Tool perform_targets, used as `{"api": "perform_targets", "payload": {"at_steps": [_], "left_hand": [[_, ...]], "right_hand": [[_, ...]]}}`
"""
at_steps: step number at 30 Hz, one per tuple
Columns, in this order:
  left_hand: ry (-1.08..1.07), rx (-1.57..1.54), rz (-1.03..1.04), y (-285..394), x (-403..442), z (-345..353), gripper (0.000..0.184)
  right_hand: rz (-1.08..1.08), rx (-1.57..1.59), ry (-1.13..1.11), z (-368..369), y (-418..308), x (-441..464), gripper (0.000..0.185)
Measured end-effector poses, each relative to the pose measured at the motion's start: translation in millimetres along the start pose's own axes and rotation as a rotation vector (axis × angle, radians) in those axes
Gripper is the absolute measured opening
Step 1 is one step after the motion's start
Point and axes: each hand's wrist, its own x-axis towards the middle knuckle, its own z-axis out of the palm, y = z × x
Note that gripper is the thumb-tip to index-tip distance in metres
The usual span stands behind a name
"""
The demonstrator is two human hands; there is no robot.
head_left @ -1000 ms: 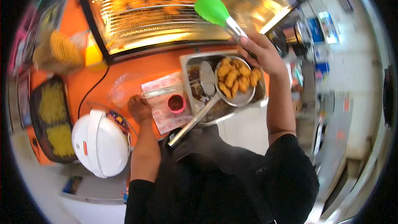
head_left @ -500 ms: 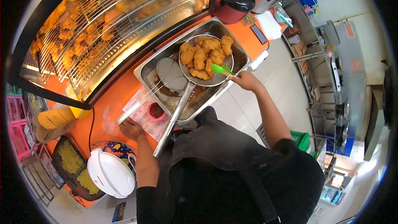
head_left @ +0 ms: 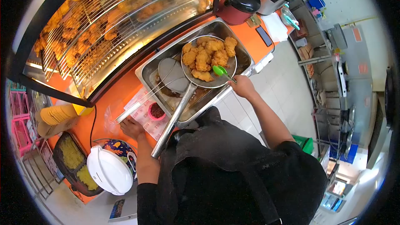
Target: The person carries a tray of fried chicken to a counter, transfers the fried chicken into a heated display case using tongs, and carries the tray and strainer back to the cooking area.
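Note:
My right hand (head_left: 242,86) is closed around green-tipped tongs (head_left: 219,71), their tip against the lower right of a fried chicken pile (head_left: 203,60). The chicken lies in a round, long-handled strainer (head_left: 177,118) resting across a deep metal tray (head_left: 146,73). A second, flat strainer (head_left: 168,71) sits in that tray, its wire handle reaching out to the left. By the handle's end, my left hand (head_left: 132,128) lies low over the counter with fingers apart, at the edge of printed paper (head_left: 139,102) and a clear plastic bag (head_left: 111,118). Beside the paper stands a pink cup (head_left: 156,111) of dark red contents.
A lit display case (head_left: 137,56) with fried chicken on racks borders the orange counter (head_left: 112,96). A white lidded container (head_left: 109,171) and a black tray of yellow-green food (head_left: 71,152) stand at lower left. A red cooker (head_left: 237,2) and a phone (head_left: 263,36) are at the upper right.
The tongs' tip has moved slightly down and right, with my right hand turning. Chicken pieces at the pile's lower right have shifted. My left hand stays nearly in place.

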Motion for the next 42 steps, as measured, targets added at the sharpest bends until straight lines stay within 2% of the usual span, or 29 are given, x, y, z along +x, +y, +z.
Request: {"api": "perform_targets", "payload": {"at_steps": [3,8,11,14,16,19,22,25,28,34,42], "left_hand": [[-0.043,0.0,-0.018,5,3,-8,0.044],[-0.102,-0.005,-0.038,6,6,-17,0.041],[0.04,-0.024,0.023,1,4,-7,0.039],[0.083,-0.055,0.025,1,4,-7,0.038],[0.038,-0.057,-0.001,2,3,-9,0.037],[-0.075,-0.029,-0.055,3,5,-17,0.037],[-0.079,-0.019,-0.048,-1,4,-13,0.036],[-0.017,-0.038,-0.03,0,6,-13,0.035],[0.001,-0.046,-0.028,0,6,-18,0.034],[0.011,-0.057,-0.03,-1,7,-17,0.033],[-0.018,-0.095,-0.048,-1,8,-23,0.031]], "right_hand": [[-0.039,0.118,0.007,-3,13,4,0.045],[-0.013,0.071,0.078,-4,-1,-3,0.043],[0.013,0.048,0.113,-21,-12,-13,0.041],[0.025,0.046,0.097,-47,-21,-21,0.04],[-0.004,0.019,0.105,-54,-30,-24,0.04],[-0.064,-0.131,0.291,-3,-42,-9,0.04],[0.079,-0.208,0.119,20,-102,-18,0.045],[0.066,-0.24,0.127,27,-131,-37,0.052],[0.077,-0.278,0.14,46,-124,-27,0.055],[0.062,-0.255,0.206,60,-126,-16,0.049],[0.171,-0.29,0.189,37,-92,-27,0.038]]}}
